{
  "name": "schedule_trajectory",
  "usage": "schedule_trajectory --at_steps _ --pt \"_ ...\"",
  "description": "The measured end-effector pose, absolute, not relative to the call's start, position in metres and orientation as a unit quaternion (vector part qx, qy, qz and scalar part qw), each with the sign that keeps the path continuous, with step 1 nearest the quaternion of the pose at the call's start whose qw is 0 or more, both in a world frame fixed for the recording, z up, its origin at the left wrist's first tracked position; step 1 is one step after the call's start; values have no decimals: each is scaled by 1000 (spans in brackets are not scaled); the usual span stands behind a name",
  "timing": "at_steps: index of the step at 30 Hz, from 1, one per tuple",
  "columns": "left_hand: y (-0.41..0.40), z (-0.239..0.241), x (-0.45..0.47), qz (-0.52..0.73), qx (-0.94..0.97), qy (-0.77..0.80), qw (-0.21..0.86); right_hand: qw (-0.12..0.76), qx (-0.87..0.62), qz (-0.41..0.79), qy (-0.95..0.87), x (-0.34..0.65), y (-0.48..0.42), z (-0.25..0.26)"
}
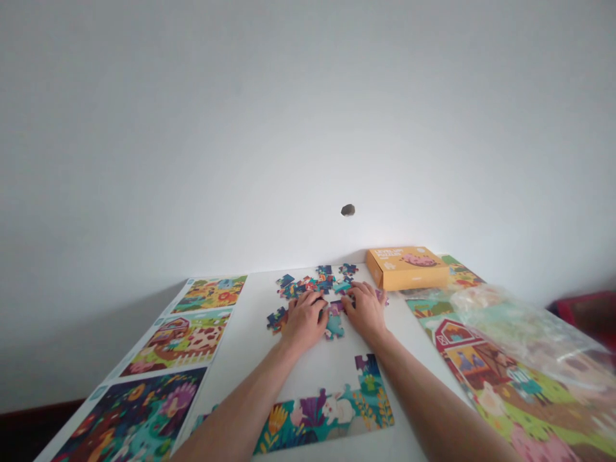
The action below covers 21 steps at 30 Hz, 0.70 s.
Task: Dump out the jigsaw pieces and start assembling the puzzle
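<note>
Over a loose heap of jigsaw pieces [325,280], my left hand [305,319] rests palm down, fingers lightly bent and apart, touching pieces near their tips. My right hand [367,312] lies beside it in the same way, its thumb and fingers apart at the heap's right side. A purple piece [336,308] and a teal piece [334,328] lie between the hands. Dark blue pieces [276,319] sit left of my left hand. Closer to me is a joined puzzle strip [332,410] with a white rabbit and plants, its right end rising into a corner. My left forearm covers part of it.
A yellow puzzle box [409,268] stands at the back right against the wall. Printed picture sheets [180,337] line the white table's left side. On the right, a farm picture [500,372] lies partly under a clear plastic bag [524,327].
</note>
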<state>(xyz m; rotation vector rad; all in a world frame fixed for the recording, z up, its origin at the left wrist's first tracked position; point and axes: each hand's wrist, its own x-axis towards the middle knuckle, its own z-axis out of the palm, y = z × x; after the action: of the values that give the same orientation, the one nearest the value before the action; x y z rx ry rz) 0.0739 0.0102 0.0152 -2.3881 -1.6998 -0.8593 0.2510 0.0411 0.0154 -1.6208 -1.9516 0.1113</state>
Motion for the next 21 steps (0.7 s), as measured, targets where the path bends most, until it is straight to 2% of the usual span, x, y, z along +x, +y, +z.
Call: schedule_trajectory --at_steps 16,21 --pt "3 21 69 -248 -767 -587 68 232 -597 69 -765 248 41 19" --pt "-3 25 57 -236 -733 -632 87 251 -610 65 -749 251 41 19"
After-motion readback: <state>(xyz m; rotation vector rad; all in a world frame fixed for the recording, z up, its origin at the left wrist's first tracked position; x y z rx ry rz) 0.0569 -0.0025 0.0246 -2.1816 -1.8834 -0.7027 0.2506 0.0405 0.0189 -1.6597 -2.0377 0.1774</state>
